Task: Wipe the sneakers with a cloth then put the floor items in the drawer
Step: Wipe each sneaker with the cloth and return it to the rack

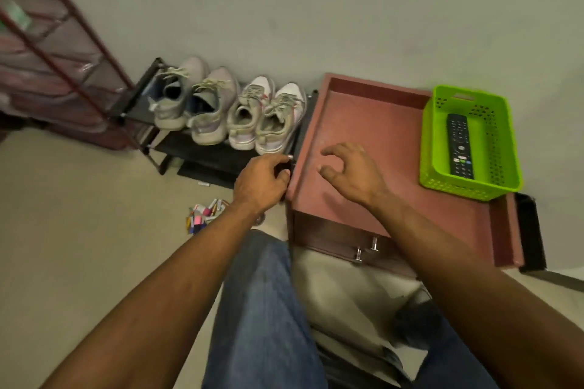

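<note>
Four pale lace-up sneakers (227, 110) sit in a row on a low black rack (202, 158). The left hand (262, 181) is curled around something small and dark, unidentifiable, beside the reddish-brown cabinet surface (379, 136). The right hand (350, 169) hovers above it, fingers loosely parted and empty. Small colourful items (203, 215) lie on the floor.

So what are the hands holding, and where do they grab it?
The left hand pinches a small dark thing at the cabinet's left edge; what it is cannot be told. The right hand holds nothing.

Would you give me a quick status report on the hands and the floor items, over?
Left hand closed on small dark object at cabinet edge; right hand open, empty. Floor items not yet picked up; drawer shut. Nothing blocking.
</note>
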